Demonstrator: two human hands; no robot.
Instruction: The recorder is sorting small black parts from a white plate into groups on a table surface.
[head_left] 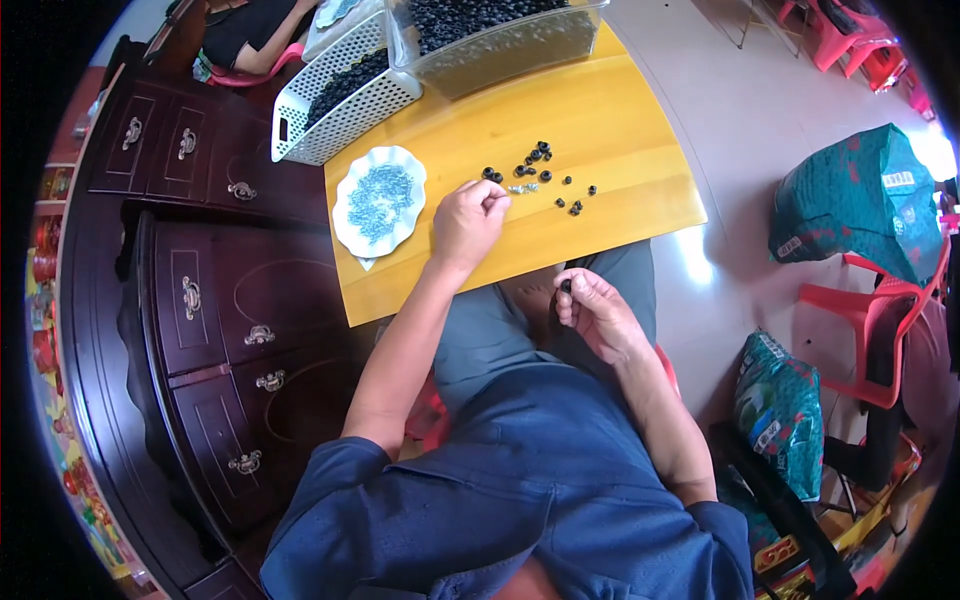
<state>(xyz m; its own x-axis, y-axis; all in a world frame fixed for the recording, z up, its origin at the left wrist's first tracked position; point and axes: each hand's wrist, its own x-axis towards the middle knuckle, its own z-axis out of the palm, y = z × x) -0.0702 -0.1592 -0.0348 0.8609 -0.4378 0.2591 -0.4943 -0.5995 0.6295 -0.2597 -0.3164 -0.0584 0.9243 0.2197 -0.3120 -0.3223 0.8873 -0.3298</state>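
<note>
My left hand [468, 226] is over the wooden table, its thumb and fingers pinched together. Whatever is between those fingertips, if anything, is hidden. Just beyond them lie a few small silvery pieces [523, 188] and several small black round parts [541, 152], scattered loosely. In front of my lap, off the table's near edge, my right hand [602, 318] grips one small black round part [566, 286] between thumb and fingers. To the left of my left hand, a white scalloped plate [416, 172] holds a heap of small bluish, clear-looking pieces [380, 203].
At the table's [640, 140] far side stand a white perforated basket [340, 135] and a clear tub [500, 68], both filled with black parts. Dark wooden drawers [225, 290] border the left. Green bags [840, 205] and a red chair [850, 330] stand right. Another person [250, 40] sits far left.
</note>
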